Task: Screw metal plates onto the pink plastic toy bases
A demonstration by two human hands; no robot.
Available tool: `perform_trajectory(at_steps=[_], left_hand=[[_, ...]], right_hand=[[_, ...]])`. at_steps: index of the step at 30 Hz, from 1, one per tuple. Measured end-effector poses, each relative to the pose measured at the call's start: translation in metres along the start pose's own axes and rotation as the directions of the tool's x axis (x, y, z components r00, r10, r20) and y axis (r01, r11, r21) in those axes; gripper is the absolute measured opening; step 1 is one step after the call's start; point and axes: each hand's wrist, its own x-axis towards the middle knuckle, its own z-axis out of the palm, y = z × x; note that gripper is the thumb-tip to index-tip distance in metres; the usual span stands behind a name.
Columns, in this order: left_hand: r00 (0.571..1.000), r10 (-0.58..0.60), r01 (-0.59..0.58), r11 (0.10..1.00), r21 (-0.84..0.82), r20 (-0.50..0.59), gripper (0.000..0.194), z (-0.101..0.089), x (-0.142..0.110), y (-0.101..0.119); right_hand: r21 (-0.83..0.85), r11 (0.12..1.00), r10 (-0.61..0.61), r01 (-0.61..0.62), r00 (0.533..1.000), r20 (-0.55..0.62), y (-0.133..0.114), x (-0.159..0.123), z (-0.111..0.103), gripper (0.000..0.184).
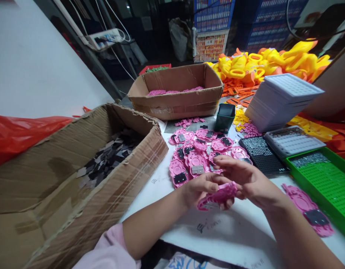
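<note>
Over the white table sheet, a pink plastic toy shell (224,192) is held tilted, nearly edge-on to me. My left hand (199,186) is closed on its left part, with fingers underneath. My right hand (252,183) grips its right end low down, while its upper fingers stretch out over the shell. Just beyond my hands lies a pile of similar pink shells (196,158), many with black or grey rectangular covers. Another pink shell with a black cover (308,209) lies beside my right forearm. The inner side of the held shell is mostly hidden.
At left stands a large carton (136,186) with black and grey covers inside. Another carton (178,104) with pink pieces stands behind the pile, near a dark cup (225,117). To the right are a black screw tray (262,155), a green tray (326,190) and stacked white trays (276,102).
</note>
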Motion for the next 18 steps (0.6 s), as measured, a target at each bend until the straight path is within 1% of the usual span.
perform_trajectory(at_steps=[1,2,3,4,5,6,7,8,10,13,16,18], left_hand=[[1.0,0.004,-0.004,1.0,-0.015,0.031,0.055,0.0,0.0,0.001],[0.998,0.011,-0.009,0.999,-0.031,0.059,0.055,0.0,-0.001,0.001],[0.996,0.015,-0.011,0.999,-0.046,0.087,0.055,0.0,-0.001,0.001],[0.993,0.015,-0.008,0.998,-0.061,0.116,0.055,-0.001,-0.001,0.0],[0.989,0.011,0.0,0.997,-0.074,0.145,0.054,-0.002,-0.001,-0.002],[0.985,0.004,0.011,0.996,-0.087,0.173,0.053,-0.003,0.0,-0.005],[0.979,-0.008,0.028,0.995,-0.093,0.202,0.052,-0.004,0.001,-0.007],[0.973,-0.031,0.053,0.994,-0.091,0.227,0.051,-0.006,0.003,-0.01],[0.96,-0.09,0.114,0.991,-0.074,0.265,0.051,-0.011,0.008,-0.015],[0.938,-0.198,0.214,0.977,-0.025,0.284,0.05,-0.018,0.013,-0.015],[0.926,-0.276,0.276,0.96,0.038,0.257,0.048,-0.022,0.015,-0.012],[0.932,-0.258,0.252,0.966,0.058,0.255,0.044,-0.022,0.014,-0.009]], right_hand=[[-0.016,1.0,0.006,-0.007,0.998,-0.055,-0.003,0.006,-0.003,0.049],[-0.085,0.996,0.004,-0.014,0.993,-0.117,-0.006,0.016,-0.005,0.043],[-0.21,0.977,-0.011,-0.025,0.986,-0.169,-0.01,0.028,-0.006,0.038],[-0.388,0.921,-0.036,-0.045,0.979,-0.2,-0.013,0.043,-0.007,0.033],[-0.582,0.812,-0.067,-0.054,0.98,-0.185,-0.016,0.061,-0.007,0.031],[-0.763,0.644,-0.096,-0.048,0.985,-0.143,-0.018,0.081,-0.006,0.028],[-0.905,0.423,-0.097,-0.047,0.991,-0.096,-0.018,0.102,-0.006,0.026],[-0.94,0.341,-0.079,-0.036,0.995,-0.067,-0.016,0.124,-0.006,0.022],[-0.969,0.245,-0.049,-0.028,0.998,-0.041,-0.007,0.167,-0.007,0.019],[-0.989,0.133,0.025,-0.071,0.997,-0.069,0.014,0.216,-0.012,0.02],[-0.992,0.041,0.091,-0.117,0.989,-0.113,0.033,0.242,-0.017,0.027],[-0.992,-0.009,0.114,-0.13,0.985,-0.13,0.042,0.25,-0.02,0.029]])
